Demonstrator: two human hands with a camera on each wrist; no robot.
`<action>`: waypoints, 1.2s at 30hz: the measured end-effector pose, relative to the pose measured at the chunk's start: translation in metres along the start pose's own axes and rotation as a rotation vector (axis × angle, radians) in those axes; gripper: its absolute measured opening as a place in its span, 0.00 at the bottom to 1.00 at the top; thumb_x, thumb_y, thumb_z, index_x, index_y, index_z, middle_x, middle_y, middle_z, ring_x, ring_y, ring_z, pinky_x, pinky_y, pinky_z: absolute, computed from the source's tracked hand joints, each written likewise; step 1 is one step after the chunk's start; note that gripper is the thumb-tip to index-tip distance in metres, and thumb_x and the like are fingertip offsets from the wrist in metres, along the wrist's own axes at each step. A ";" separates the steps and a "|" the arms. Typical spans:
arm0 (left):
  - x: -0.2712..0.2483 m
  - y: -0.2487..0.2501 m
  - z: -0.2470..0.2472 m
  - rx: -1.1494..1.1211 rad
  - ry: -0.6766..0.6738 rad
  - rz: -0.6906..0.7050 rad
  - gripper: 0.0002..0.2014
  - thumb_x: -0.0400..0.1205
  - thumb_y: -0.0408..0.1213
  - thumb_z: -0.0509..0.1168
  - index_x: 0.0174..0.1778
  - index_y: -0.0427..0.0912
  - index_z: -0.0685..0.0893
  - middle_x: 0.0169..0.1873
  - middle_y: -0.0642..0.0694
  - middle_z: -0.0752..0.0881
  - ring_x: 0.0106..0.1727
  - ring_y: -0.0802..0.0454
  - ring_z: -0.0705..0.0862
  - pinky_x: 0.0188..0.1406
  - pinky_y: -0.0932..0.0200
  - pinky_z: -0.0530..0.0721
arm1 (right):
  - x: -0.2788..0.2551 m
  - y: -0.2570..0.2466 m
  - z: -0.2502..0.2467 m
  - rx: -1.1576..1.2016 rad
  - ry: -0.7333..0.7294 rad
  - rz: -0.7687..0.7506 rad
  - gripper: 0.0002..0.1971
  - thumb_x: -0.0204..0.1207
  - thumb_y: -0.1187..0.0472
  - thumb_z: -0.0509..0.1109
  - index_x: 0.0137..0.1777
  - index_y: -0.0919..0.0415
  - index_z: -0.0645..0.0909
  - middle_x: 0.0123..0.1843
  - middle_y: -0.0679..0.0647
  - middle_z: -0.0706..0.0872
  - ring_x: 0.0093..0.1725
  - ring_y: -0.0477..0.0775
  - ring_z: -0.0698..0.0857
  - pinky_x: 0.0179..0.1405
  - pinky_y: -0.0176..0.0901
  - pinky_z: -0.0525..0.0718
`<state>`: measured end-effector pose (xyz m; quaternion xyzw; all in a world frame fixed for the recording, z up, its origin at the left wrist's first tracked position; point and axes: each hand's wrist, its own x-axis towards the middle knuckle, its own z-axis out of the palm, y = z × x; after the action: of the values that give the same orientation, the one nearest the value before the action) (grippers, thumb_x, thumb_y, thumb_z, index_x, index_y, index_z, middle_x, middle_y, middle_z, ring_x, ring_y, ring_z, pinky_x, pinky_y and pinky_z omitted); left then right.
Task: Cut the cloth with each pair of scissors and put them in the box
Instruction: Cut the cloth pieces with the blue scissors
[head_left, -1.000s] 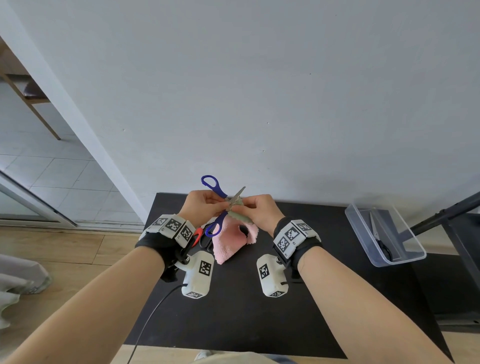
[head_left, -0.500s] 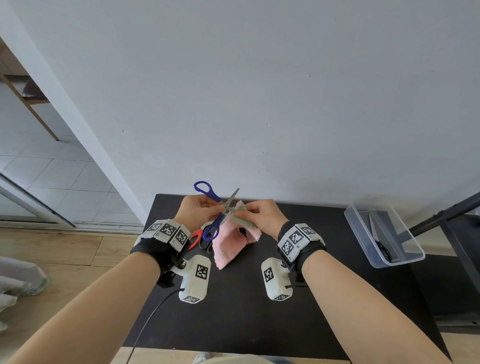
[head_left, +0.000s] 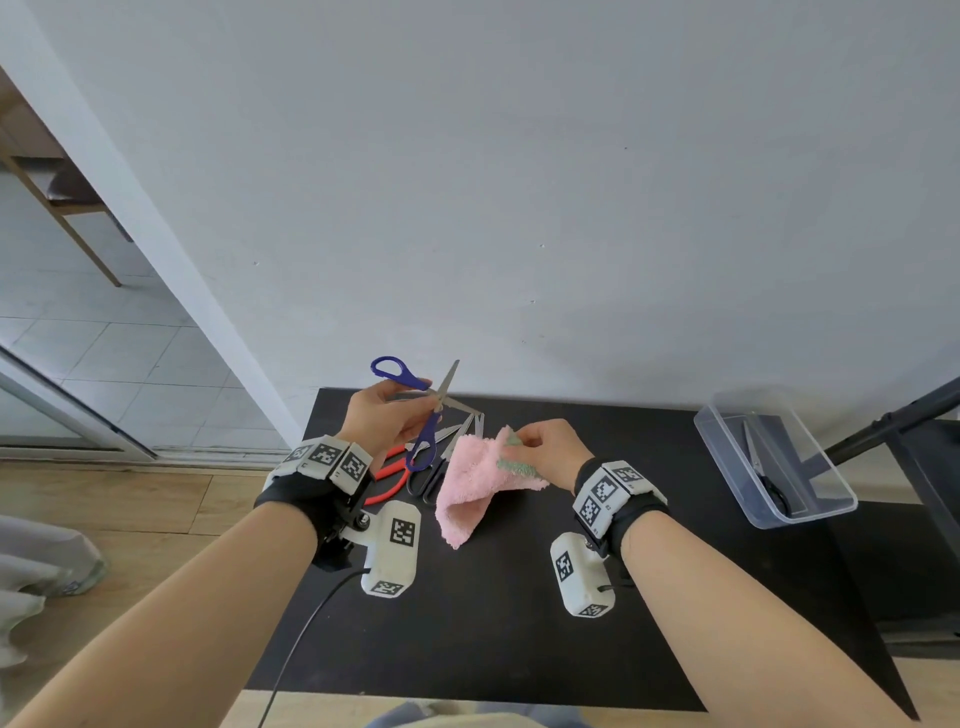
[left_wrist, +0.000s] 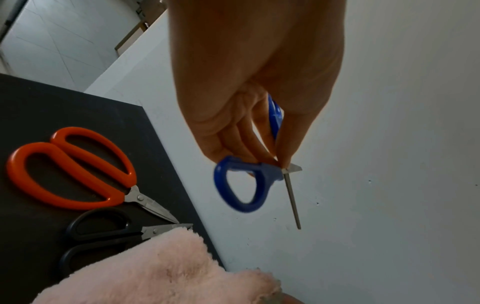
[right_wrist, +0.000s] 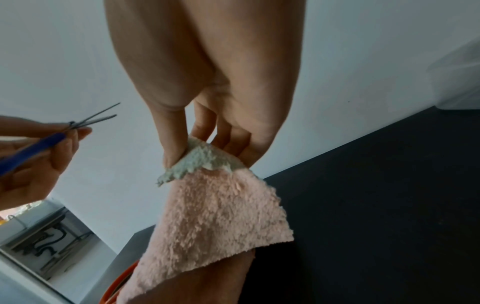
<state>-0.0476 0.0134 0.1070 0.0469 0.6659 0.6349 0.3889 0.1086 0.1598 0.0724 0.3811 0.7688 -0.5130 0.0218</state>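
My left hand (head_left: 387, 423) holds the blue-handled scissors (head_left: 415, 410) near their pivot, above the table's far left; the blades are parted and point up and right. In the left wrist view the fingers pinch the blue scissors (left_wrist: 244, 185) at the handle neck. My right hand (head_left: 545, 449) pinches the grey-green edge of the pink cloth (head_left: 472, 488), which hangs down to the table; the right wrist view shows the cloth (right_wrist: 221, 216) between thumb and fingers. The scissors and cloth are apart. A clear plastic box (head_left: 774, 462) at the right holds one pair of dark-handled scissors (head_left: 763, 478).
Orange-handled scissors (left_wrist: 75, 170) and black-handled scissors (left_wrist: 103, 232) lie on the black table (head_left: 493, 623) under my left hand, partly behind the cloth. A white wall stands just behind the table. A dark metal frame (head_left: 893, 415) rises at the right.
My hands have moved apart: the blue scissors came off the cloth's edge and went left and up, while my right hand carried the cloth right and lower.
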 end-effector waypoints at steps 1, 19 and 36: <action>-0.002 -0.001 -0.001 -0.013 -0.001 -0.007 0.09 0.75 0.24 0.72 0.49 0.37 0.85 0.40 0.41 0.90 0.37 0.48 0.90 0.47 0.55 0.89 | 0.000 0.000 0.003 -0.021 0.010 0.012 0.14 0.75 0.61 0.73 0.52 0.73 0.85 0.47 0.70 0.87 0.42 0.52 0.79 0.41 0.41 0.75; -0.018 -0.001 -0.026 -0.214 -0.012 -0.261 0.32 0.78 0.64 0.60 0.63 0.38 0.78 0.50 0.31 0.89 0.51 0.36 0.89 0.44 0.50 0.85 | -0.028 -0.002 0.020 0.045 0.208 0.067 0.17 0.74 0.64 0.73 0.62 0.64 0.81 0.57 0.54 0.84 0.60 0.54 0.83 0.64 0.43 0.78; -0.055 -0.001 -0.017 -0.233 -0.320 -0.175 0.20 0.82 0.50 0.57 0.49 0.36 0.86 0.52 0.32 0.88 0.54 0.39 0.87 0.59 0.49 0.79 | -0.113 -0.053 0.052 0.532 0.114 -0.038 0.09 0.74 0.75 0.70 0.53 0.75 0.86 0.47 0.68 0.90 0.36 0.41 0.84 0.36 0.23 0.81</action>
<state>-0.0189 -0.0311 0.1290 0.0438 0.5192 0.6557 0.5463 0.1380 0.0447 0.1365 0.3872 0.6141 -0.6750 -0.1317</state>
